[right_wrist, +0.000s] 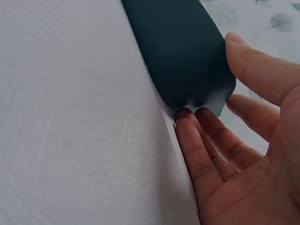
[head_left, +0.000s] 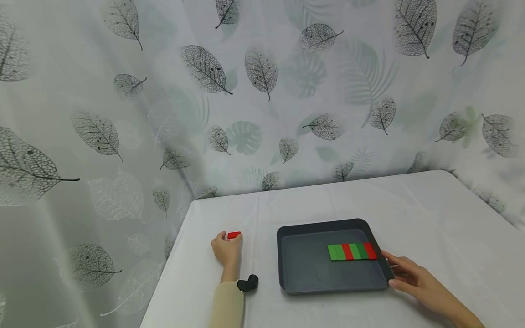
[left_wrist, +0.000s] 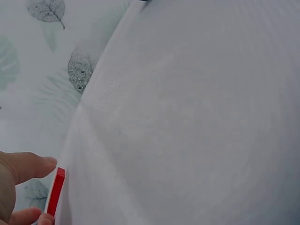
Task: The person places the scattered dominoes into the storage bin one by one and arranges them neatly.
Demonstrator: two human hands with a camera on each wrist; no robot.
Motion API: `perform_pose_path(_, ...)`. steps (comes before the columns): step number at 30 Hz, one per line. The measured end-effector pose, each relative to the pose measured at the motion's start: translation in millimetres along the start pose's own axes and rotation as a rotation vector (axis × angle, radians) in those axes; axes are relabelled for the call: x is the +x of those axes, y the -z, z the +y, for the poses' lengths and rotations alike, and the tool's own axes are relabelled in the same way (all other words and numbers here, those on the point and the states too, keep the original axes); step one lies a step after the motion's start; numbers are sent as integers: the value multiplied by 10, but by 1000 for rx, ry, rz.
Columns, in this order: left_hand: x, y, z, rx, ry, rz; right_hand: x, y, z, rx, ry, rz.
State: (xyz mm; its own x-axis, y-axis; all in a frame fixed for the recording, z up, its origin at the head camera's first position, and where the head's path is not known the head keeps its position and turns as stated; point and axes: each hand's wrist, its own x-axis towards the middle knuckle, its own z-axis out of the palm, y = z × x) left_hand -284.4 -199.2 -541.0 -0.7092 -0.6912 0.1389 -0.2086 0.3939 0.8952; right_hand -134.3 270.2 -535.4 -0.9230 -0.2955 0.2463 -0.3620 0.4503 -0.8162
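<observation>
A small red tile (head_left: pixel 234 235) is at the fingertips of my left hand (head_left: pixel 227 250), on the left part of the table. In the left wrist view the thumb is at one end of the red tile (left_wrist: pixel 56 191) and fingertips are at the other, pinching it lengthwise. My right hand (head_left: pixel 418 284) holds the near right corner of a dark grey tray (head_left: pixel 305 262). The right wrist view has its thumb and fingers spread round the tray's outer wall (right_wrist: pixel 187 51). Inside the tray, a row of green and red tiles (head_left: pixel 352 252) lies side by side, reaching the right wall.
A white cloth covers the table (head_left: pixel 328 200). Leaf-patterned curtains (head_left: pixel 262 114) hang behind it and along its left side. A black device (head_left: pixel 248 283) sits at the left wrist, beside the pale sleeve (head_left: pixel 227 303).
</observation>
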Motion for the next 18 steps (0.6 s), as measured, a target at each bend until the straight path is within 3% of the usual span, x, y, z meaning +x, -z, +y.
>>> perform_pose_path(8,-12,-42,11,48,43,17,0,1,7,4,-5,-6)
perform_pose_path(18,-35,-55,29,54,10,55,-2,4,11,5,-11,-1)
